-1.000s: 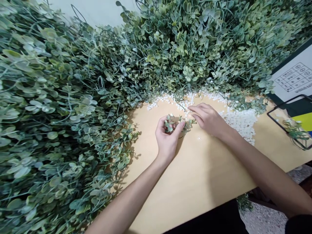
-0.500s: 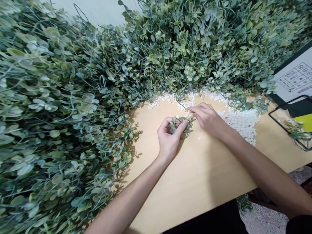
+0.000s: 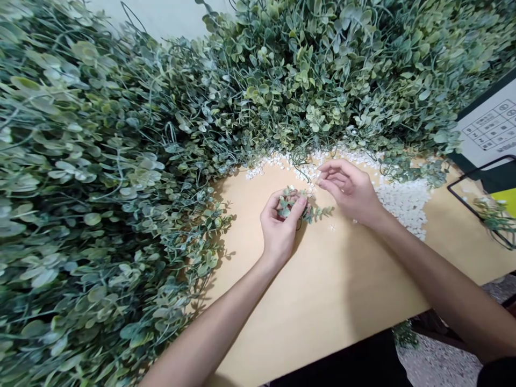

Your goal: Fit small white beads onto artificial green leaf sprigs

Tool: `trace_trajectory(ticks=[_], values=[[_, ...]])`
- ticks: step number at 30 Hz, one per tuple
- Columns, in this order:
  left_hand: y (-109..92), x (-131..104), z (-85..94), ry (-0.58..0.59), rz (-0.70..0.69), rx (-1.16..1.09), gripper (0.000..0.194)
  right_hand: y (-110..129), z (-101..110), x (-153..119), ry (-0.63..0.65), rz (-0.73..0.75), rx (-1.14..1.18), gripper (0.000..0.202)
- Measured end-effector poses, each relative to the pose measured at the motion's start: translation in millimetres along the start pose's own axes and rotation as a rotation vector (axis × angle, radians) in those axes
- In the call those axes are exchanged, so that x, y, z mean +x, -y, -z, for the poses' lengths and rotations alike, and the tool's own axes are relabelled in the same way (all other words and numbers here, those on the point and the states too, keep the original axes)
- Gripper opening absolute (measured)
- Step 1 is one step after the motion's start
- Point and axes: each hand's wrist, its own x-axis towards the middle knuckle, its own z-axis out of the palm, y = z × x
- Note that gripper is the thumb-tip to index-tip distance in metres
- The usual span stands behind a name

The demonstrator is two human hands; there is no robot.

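Observation:
My left hand (image 3: 280, 223) is closed around a small green leafy sprig (image 3: 308, 215) of what looks like artificial foliage, its thumb pressing on the leaves. One leafy tip sticks out to the right, just above the table. To the right and a little farther back, my right hand (image 3: 350, 191) is raised with thumb and fingertips drawn together. Whatever it pinches is too small to make out. Behind its fingers lie small white pieces (image 3: 403, 201), heaped on the table beyond my right wrist. A single star-shaped white piece (image 3: 332, 227) lies between my hands.
Piled green foliage (image 3: 100, 188) lines the left and back of the wooden table (image 3: 282, 317). On the right stand a printed sheet (image 3: 492, 129), a black wire frame (image 3: 467, 201) and a yellow item (image 3: 506, 201). A green sprig (image 3: 489, 212) lies by the frame.
My right hand has drawn back to the right, away from the sprig, and turned more palm-inward. A leafy tip of the sprig now shows extending right. My left hand has barely moved.

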Motion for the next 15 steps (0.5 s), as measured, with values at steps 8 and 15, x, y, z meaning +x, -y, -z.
trace_trajectory(ticks=[8, 15], values=[[5.4, 0.9, 2.0, 0.037, -0.027, 0.01, 0.024, 2.4, -5.8, -0.6, 0.071, -0.28, 0.411, 0.036], [5.9, 2.1, 0.7, -0.027, -0.037, -0.001, 0.026, 1.0, -8.3, -1.0, 0.09, -0.376, 0.478, 0.039]])
